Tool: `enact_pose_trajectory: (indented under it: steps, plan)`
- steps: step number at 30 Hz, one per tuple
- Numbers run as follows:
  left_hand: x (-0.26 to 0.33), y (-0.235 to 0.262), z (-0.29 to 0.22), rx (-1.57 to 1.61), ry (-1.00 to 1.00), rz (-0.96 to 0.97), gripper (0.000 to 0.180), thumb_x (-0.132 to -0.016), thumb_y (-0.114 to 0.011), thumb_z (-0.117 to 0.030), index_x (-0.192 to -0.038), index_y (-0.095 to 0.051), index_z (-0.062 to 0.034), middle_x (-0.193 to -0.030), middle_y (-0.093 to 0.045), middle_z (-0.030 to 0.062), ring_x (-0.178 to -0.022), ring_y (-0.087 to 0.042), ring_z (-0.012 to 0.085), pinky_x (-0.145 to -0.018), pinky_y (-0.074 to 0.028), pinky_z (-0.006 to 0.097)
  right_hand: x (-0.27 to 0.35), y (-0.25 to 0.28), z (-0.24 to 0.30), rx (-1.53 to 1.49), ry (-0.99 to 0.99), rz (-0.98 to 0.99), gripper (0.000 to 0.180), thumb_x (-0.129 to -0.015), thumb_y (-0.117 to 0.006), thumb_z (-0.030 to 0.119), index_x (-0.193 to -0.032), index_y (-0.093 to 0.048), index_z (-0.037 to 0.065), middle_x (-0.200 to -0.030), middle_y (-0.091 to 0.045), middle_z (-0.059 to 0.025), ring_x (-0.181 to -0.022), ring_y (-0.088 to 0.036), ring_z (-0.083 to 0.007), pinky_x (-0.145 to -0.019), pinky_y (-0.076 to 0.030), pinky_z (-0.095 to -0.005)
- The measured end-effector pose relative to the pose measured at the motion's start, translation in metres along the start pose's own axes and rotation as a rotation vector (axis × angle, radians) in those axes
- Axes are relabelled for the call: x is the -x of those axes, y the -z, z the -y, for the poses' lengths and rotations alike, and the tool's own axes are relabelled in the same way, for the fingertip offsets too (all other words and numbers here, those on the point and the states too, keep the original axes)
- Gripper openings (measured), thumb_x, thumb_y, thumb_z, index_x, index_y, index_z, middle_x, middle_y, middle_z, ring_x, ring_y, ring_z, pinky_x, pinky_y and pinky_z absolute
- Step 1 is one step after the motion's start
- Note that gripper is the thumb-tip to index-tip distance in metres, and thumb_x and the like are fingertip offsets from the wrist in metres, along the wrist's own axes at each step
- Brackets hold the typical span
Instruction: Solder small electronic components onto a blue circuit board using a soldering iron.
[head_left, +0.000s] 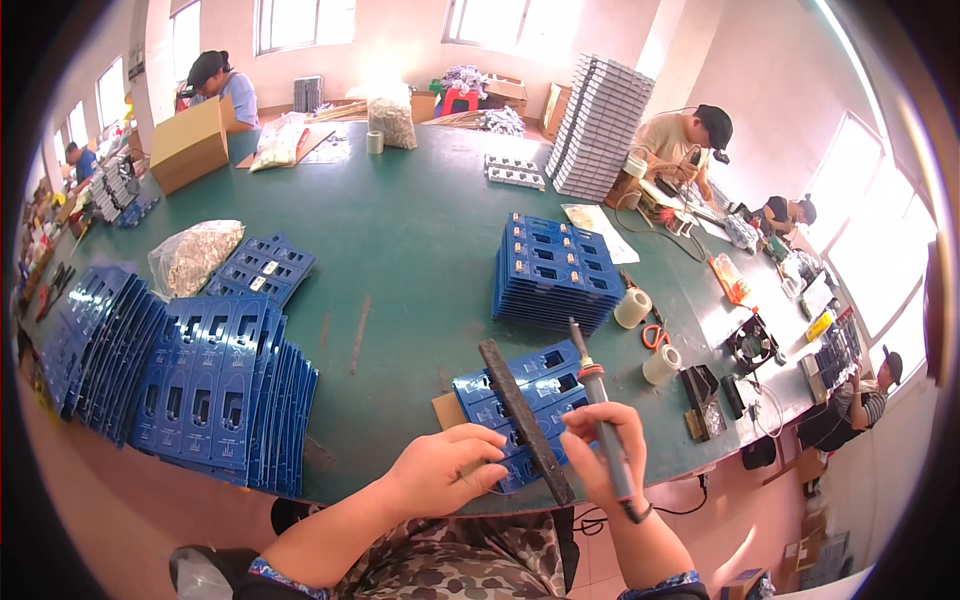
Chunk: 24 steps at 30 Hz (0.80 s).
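My right hand (583, 462) holds a soldering iron (612, 455) by its grey handle, its metal tip pointing up and away. Under both hands, at the table's near edge, lies a blue circuit board panel (548, 367) with rectangular cutouts. A dark, rough bar (520, 410) lies slantwise across this panel, between my hands. At the bar's left side, my left hand (440, 470) is closed with thumb and fingers pinched together. A faint thin line shows below those fingers; what they grip is too small to make out.
Beyond the panel stands a stack of blue boards (555, 285). More boards (205, 400) lean at the left, near a bag of small parts (195, 255). Tape rolls (632, 308) and orange-handled scissors (655, 337) lie at the right. A co-worker (690, 150) sits across the green table (400, 220).
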<state>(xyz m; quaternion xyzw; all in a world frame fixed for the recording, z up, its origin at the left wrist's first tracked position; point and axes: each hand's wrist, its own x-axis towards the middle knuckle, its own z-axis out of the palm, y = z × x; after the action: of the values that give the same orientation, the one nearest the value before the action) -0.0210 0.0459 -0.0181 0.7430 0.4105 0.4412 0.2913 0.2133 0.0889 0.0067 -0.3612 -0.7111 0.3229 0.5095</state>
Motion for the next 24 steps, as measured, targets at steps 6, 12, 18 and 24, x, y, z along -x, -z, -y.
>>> enact_pose_trajectory:
  steps: [6,12,18,24]
  plan:
    - [-0.002,-0.007,-0.016,0.069,0.202,0.226,0.021,-0.098,-0.059,-0.022,-0.090,-0.066,-0.0030,-0.084,-0.066,0.0079,-0.076,-0.064,0.0228,-0.068,-0.050,0.033,0.011,-0.007,0.023,-0.464,0.064,0.240,0.056,-0.078,-0.079,-0.002,-0.122,-0.046,0.009,-0.117,-0.066,-0.0157,-0.095,-0.064,-0.0173,-0.081,-0.051,-0.0297]
    - [-0.002,-0.017,-0.030,0.098,0.241,0.227,0.033,-0.099,-0.056,-0.031,-0.085,-0.061,-0.0017,-0.079,-0.061,0.0142,-0.074,-0.060,0.0315,-0.066,-0.048,0.039,0.020,-0.006,0.032,-0.363,0.227,0.263,0.051,-0.081,-0.072,-0.009,-0.120,-0.046,0.011,-0.103,-0.065,-0.0198,-0.090,-0.066,-0.0230,-0.075,-0.051,-0.0337]
    - [0.012,-0.024,-0.064,0.153,0.262,0.199,0.019,-0.097,-0.059,-0.022,-0.095,-0.064,-0.0037,-0.084,-0.063,0.0126,-0.077,-0.062,0.0306,-0.068,-0.049,0.037,0.032,0.000,0.028,-0.178,0.306,0.125,0.046,-0.080,-0.073,-0.009,-0.114,-0.049,0.012,-0.089,-0.066,-0.0141,-0.078,-0.067,-0.0214,-0.065,-0.054,-0.0338]
    - [0.025,-0.037,-0.062,0.125,0.097,0.173,0.015,-0.095,-0.060,-0.016,-0.101,-0.066,-0.0036,-0.090,-0.066,0.0127,-0.084,-0.066,0.0305,-0.071,-0.053,0.038,0.041,0.027,0.025,0.069,0.453,0.119,0.047,-0.078,-0.077,-0.006,-0.109,-0.048,0.014,-0.082,-0.066,-0.0116,-0.074,-0.067,-0.0219,-0.062,-0.053,-0.0321]
